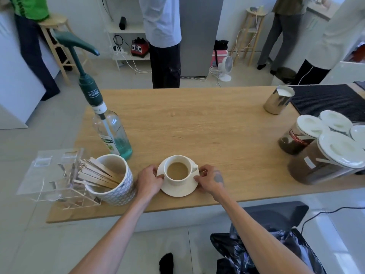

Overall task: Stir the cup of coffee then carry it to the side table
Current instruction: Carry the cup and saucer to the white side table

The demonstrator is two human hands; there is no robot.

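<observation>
Both hands on saucer, cup full.
Left hand [149,179] and right hand [210,178] pinch saucer [178,189] rims; cup [178,171] loose, fragile, spill-prone: lift level.

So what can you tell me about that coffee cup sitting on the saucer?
The coffee cup is a small, cream-white, glossy cup, ceramic by the look of it, standing upright on a matching round saucer near the front edge of the wooden table. It holds pale, milky brown coffee, filled well below the rim. Its handle points right. The left hand and right hand grip opposite edges of the saucer; the left thumb lies close against the cup's wall.
</observation>
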